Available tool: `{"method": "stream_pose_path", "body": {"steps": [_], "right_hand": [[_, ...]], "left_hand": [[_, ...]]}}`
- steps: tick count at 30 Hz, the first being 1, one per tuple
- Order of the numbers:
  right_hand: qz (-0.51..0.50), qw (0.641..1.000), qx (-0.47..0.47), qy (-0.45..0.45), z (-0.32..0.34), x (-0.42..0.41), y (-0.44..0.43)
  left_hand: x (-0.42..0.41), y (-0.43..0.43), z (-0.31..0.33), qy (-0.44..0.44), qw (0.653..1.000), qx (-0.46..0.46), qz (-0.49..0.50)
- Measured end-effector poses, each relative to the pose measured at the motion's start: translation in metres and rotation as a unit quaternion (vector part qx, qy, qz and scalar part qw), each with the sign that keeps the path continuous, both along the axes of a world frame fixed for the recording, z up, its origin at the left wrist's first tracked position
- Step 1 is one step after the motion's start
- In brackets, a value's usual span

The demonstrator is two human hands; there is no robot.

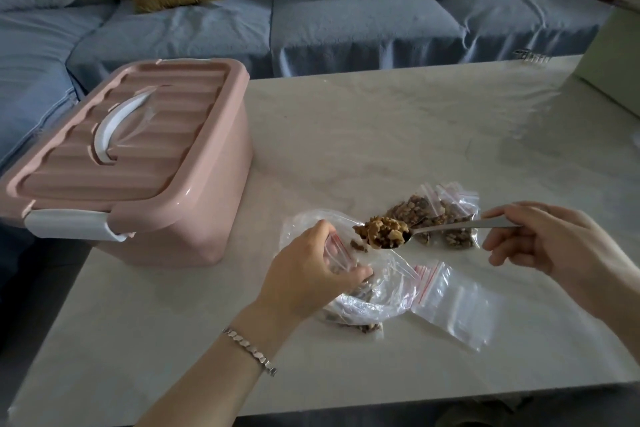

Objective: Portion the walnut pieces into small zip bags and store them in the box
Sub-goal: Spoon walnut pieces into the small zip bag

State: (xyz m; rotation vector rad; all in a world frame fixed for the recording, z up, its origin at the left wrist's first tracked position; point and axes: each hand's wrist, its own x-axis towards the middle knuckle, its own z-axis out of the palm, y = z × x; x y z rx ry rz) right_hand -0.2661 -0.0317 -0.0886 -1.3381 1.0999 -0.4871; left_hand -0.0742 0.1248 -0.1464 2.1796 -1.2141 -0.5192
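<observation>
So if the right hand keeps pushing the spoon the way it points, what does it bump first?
Probably the small zip bag that the left hand holds open. The right hand aims the spoon leftward at its mouth, though depth is hard to judge.

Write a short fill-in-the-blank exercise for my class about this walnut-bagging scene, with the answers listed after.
1. The right hand holds a ____ heaped with walnut pieces.
2. The lid of the pink box is ____.
3. The left hand holds a small ____ open.
4. The bracelet is on the ____ wrist.

Answers: spoon; closed; bag; left
</observation>
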Motion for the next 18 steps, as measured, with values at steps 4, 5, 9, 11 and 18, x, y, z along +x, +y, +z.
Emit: {"method": "stream_pose_path", "body": {"steps": [4,5,9,11,18], "right_hand": [[0.029,1.000,-0.010,-0.002,0.009,0.009,-0.001],[0.038,0.999,-0.011,0.000,0.010,0.011,-0.001],[0.059,0.998,-0.014,0.012,0.012,0.017,0.002],[0.065,0.998,-0.014,0.017,0.013,0.020,0.003],[0.101,0.994,-0.028,0.038,0.019,0.032,0.006]], "left_hand": [[0.003,-0.003,-0.003,-0.007,1.000,-0.019,-0.004],[0.003,-0.004,-0.003,-0.009,1.000,-0.020,-0.008],[0.003,-0.005,-0.004,-0.017,0.999,-0.023,-0.015],[0.004,-0.005,-0.004,-0.016,0.999,-0.021,-0.024],[0.003,-0.006,-0.008,-0.017,1.000,-0.007,-0.023]]}}
